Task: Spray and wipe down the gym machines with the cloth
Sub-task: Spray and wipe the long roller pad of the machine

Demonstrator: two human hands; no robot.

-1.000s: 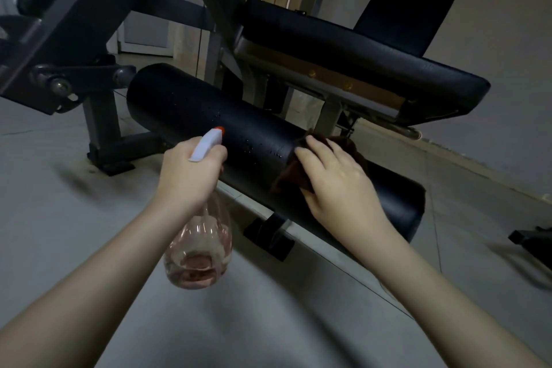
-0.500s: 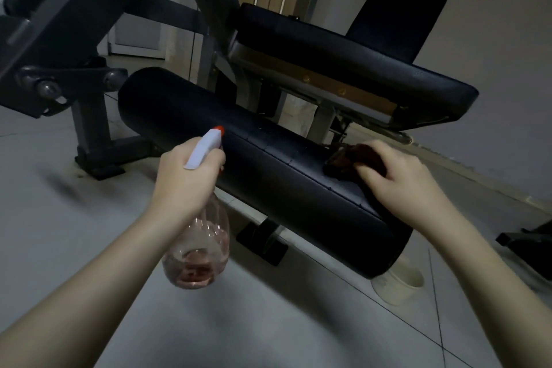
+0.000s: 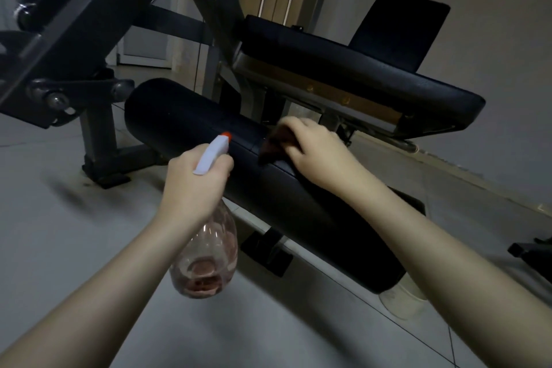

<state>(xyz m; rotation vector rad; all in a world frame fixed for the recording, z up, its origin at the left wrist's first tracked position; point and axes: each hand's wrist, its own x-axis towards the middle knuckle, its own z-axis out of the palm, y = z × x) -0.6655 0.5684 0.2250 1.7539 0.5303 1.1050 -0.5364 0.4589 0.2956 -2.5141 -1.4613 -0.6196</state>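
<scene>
A long black roller pad (image 3: 185, 119) of a gym machine lies across the middle of the view. My right hand (image 3: 313, 149) presses a dark reddish-brown cloth (image 3: 270, 148) onto the top of the pad near its middle; most of the cloth is hidden under the fingers. My left hand (image 3: 194, 185) grips the neck of a clear spray bottle (image 3: 206, 260) with a white trigger head and orange nozzle tip, held just in front of the pad. Pinkish liquid sits low in the bottle.
A black padded seat (image 3: 358, 69) and backrest (image 3: 397, 27) stand above and behind the roller. Dark steel frame arms (image 3: 74, 24) cross the upper left. A pale cup (image 3: 403, 299) sits on the tiled floor under the pad's right end. Another machine's foot (image 3: 531, 251) shows at right.
My right hand slid the cloth along the pad, first toward its right end, then back left toward the middle. The left hand keeps the bottle in nearly the same place.
</scene>
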